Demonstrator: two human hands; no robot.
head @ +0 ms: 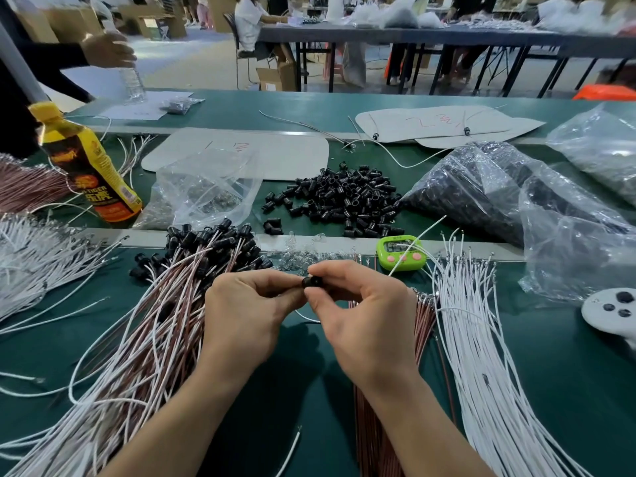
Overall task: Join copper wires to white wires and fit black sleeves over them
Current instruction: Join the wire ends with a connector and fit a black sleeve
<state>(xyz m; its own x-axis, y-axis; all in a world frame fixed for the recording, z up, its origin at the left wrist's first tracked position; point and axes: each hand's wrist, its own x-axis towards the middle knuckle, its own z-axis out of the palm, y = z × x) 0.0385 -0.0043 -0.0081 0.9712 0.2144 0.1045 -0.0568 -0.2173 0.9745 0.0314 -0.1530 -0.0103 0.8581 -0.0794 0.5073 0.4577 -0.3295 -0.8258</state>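
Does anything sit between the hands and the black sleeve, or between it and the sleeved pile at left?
Nothing visible. The left hand and right hand both pinch the black sleeve. The pile of sleeved wires lies right beside the left hand, with no object between.

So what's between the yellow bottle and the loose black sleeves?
A clear plastic bag of small clear parts, shown in the head view.
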